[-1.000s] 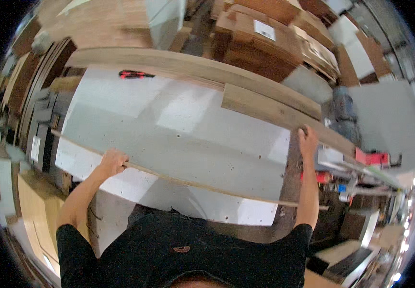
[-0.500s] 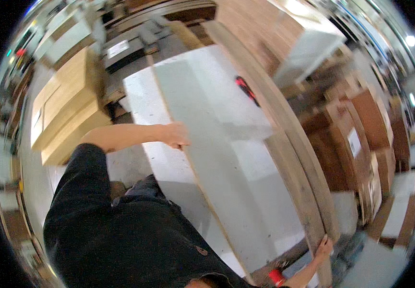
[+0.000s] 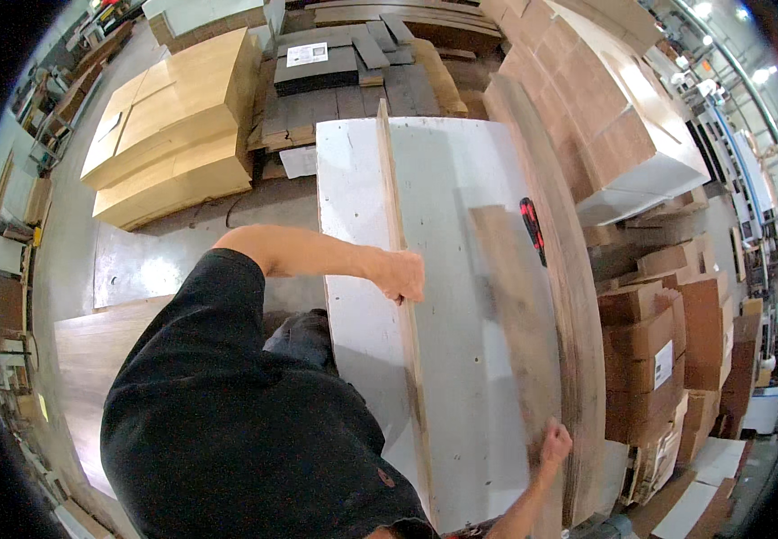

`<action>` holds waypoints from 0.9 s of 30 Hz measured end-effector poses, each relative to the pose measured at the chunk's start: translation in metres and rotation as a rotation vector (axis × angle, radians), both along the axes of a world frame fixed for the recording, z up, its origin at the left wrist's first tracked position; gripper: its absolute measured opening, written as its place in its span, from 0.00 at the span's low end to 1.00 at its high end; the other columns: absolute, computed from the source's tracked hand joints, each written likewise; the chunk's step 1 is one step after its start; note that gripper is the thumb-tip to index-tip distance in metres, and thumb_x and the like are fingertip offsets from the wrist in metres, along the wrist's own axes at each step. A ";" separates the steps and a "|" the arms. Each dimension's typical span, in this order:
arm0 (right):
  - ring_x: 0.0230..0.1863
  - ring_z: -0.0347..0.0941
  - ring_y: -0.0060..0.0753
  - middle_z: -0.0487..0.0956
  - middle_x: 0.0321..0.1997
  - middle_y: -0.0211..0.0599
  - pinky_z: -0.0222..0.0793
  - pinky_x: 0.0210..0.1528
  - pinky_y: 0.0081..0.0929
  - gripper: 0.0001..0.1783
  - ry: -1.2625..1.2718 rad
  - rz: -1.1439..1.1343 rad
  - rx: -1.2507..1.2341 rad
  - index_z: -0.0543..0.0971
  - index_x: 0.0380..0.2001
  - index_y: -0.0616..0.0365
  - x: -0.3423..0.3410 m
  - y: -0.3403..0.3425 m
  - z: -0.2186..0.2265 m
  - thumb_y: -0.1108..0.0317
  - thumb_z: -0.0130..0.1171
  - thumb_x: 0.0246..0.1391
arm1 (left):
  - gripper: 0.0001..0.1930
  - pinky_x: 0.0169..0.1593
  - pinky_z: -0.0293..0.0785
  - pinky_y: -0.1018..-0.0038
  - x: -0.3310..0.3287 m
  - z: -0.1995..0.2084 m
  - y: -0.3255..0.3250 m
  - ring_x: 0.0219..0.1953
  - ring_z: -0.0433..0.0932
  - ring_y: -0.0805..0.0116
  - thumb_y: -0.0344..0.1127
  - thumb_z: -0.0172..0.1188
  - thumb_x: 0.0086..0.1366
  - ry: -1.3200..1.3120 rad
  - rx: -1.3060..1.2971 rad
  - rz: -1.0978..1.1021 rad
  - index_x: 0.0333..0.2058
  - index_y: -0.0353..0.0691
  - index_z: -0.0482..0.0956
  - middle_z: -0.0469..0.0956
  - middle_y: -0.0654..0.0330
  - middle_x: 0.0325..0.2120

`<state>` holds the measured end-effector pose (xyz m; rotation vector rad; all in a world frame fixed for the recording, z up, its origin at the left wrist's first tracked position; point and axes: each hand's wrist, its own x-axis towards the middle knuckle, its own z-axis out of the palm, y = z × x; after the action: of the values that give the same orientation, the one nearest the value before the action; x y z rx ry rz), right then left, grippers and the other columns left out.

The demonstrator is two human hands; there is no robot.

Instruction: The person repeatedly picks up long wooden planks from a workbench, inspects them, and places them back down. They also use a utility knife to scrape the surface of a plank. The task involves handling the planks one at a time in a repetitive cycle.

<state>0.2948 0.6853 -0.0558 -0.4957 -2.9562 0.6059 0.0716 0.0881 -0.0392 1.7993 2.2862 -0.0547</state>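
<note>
A thin light-wood edge strip (image 3: 391, 180) runs lengthwise along a large white panel (image 3: 470, 395). My left hand (image 3: 400, 274) is closed around that strip near the middle. At the lower right my right hand (image 3: 554, 442) is closed on the edge of a brown wooden plank (image 3: 515, 314). The plank lies slantwise over the panel's right part, and its far end is blurred by motion. Along the panel's right side runs another long wooden board (image 3: 577, 350). A red and black hand tool (image 3: 533, 232) lies beside that board; its exact kind is unclear.
Stacked yellowish boards (image 3: 177, 117) stand at far left. Dark grey boards (image 3: 344, 99) are piled beyond the panel. Large brown cartons (image 3: 586, 99) stand at the far right, and smaller cardboard boxes (image 3: 645, 359) nearer on the right. A pale wood-look panel (image 3: 92, 359) lies at left.
The plank in my right hand has come away from the long board and swung left over the panel. My left hand still grips the strip. The whole view has turned.
</note>
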 end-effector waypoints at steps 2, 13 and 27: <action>0.22 0.61 0.37 0.68 0.21 0.50 0.63 0.29 0.39 0.28 -0.166 0.121 -0.079 0.76 0.28 0.67 -0.039 -0.060 0.006 0.46 0.61 0.58 | 0.18 0.36 0.76 0.61 0.009 0.008 -0.002 0.36 0.81 0.62 0.49 0.70 0.54 -0.027 -0.085 0.057 0.31 0.43 0.76 0.81 0.62 0.30; 0.22 0.65 0.47 0.72 0.20 0.51 0.62 0.28 0.44 0.28 0.018 0.246 -0.113 0.73 0.21 0.68 -0.092 -0.269 0.028 0.51 0.63 0.60 | 0.62 0.78 0.33 0.56 0.013 0.027 -0.009 0.77 0.37 0.54 0.49 0.76 0.47 0.100 0.320 0.063 0.73 0.41 0.44 0.40 0.50 0.75; 0.28 0.69 0.54 0.73 0.26 0.49 0.66 0.32 0.45 0.19 0.025 0.281 -0.257 0.76 0.30 0.66 -0.035 -0.365 0.048 0.57 0.62 0.60 | 0.63 0.77 0.30 0.51 0.009 0.015 -0.011 0.76 0.41 0.49 0.41 0.74 0.47 0.111 0.395 0.035 0.72 0.34 0.38 0.58 0.49 0.69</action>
<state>0.2600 0.3200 -0.0078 -0.0850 -2.9605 1.0194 0.0810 0.0767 -0.0240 1.9768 2.5467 0.3341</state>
